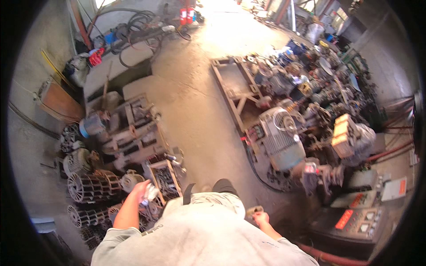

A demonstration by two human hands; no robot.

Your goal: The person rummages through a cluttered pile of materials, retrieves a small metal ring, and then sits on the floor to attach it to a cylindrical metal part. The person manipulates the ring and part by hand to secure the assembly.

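My right hand [261,217] grips one tan piece [253,210], nearer me than the big grey motor [280,141]. My left hand [140,190] clasps one pale, crumpled thing [151,193], left of that motor. At least two slatted drums [100,186] lie farther left of it. One metal frame [226,97] stretches just beyond the motor; two red cylinders [183,17] stand far past it.

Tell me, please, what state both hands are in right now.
Left hand: closed on a whitish item, kind unclear.
Right hand: closed on a tan item, too blurred to identify.
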